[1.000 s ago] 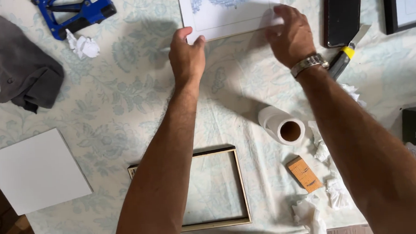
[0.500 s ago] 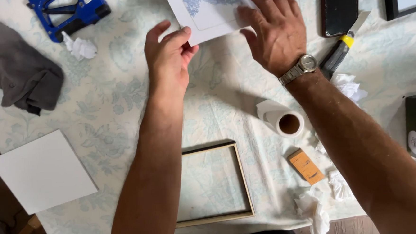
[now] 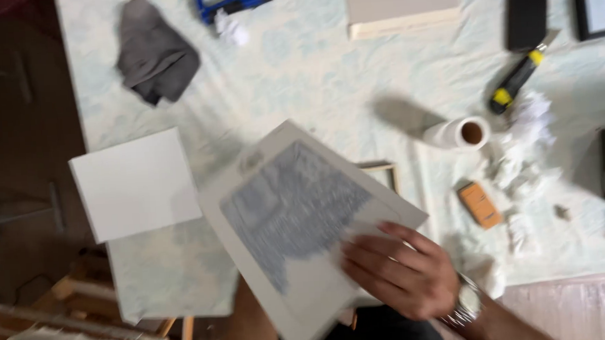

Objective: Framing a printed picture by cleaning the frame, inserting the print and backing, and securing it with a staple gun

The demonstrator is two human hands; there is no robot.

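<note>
Surface: a table under a pale blue-green patterned cloth (image 3: 325,72), with dark floor along its nine o'clock side.
Thing in hand: a white matted print with a grey-blue picture in its middle (image 3: 298,211) was lifted off the cloth, tilted, its long axis running from eleven o'clock to five o'clock.
Right hand (image 3: 397,272): lay at the print's five o'clock corner, fingers spread flat over the face, thumb hidden beneath, so it seemed to pinch the board.
Left hand: hidden under the print; only a forearm (image 3: 245,331) showed, so its grip could not be told.
Nearby: a thin wooden frame (image 3: 383,175) peeked out at the print's two o'clock edge; a plain white square board (image 3: 134,184) lay at nine o'clock.
Change: half a second earlier the print lay flat at twelve o'clock under both hands; it had come toward the body, covering most of the frame.
</note>
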